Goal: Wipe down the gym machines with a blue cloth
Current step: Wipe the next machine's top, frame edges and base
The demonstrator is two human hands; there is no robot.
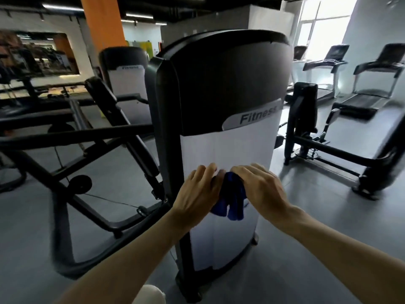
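Bench frame (72,137) sits left, close to the cover. Left hand (197,191) has fingers curled on the blue cloth (232,194), which is bunched against the white panel (225,150) of the machine cover (221,84). Right hand (260,185) also curls over the cloth's top. Risks as I judge: the wadded cloth wipes only a narrow strip, loose ends dangling could slip free, and the dark upper part gets skipped. Treadmills (359,80) stand far right.
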